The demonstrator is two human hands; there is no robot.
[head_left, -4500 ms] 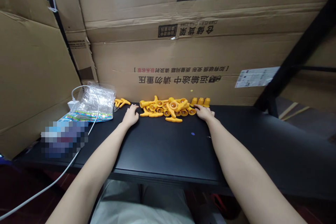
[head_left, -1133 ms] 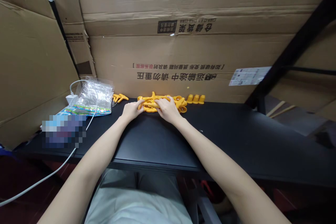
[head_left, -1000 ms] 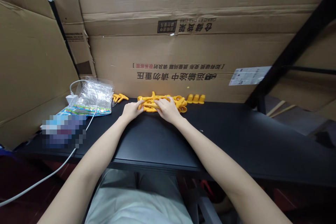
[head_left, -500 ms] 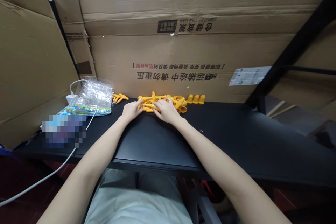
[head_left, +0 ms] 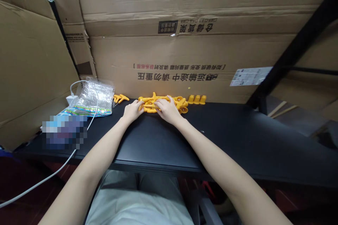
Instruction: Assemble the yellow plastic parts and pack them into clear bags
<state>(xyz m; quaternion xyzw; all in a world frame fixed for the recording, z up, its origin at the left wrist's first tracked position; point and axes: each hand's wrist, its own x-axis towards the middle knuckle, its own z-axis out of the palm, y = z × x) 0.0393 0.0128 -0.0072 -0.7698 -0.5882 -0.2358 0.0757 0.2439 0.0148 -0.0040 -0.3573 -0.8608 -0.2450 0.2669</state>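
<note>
A heap of small yellow plastic parts (head_left: 181,104) lies at the back of the black table (head_left: 163,137), against the cardboard. My left hand (head_left: 131,111) touches the heap's left end with its fingers curled onto the pieces. On the middle of the heap rests my right hand (head_left: 168,111), its fingers bent over the parts and covering some of them. Whether either hand pinches a piece is hidden by the fingers. Three yellow caps (head_left: 196,99) stand in a row just right of the heap. A few T-shaped yellow parts (head_left: 120,97) lie to its left.
A clear plastic bag (head_left: 93,97) with a coloured card lies at the back left, with a white charger and cable (head_left: 72,99) running off the table's front. Large cardboard boxes (head_left: 185,52) wall the back and left. A black metal post (head_left: 285,63) slants at the right.
Since 4.5 s ago the yellow parts have been pushed into a tighter heap and my right hand has moved left onto it. Over the last second only the fingers shift slightly.
</note>
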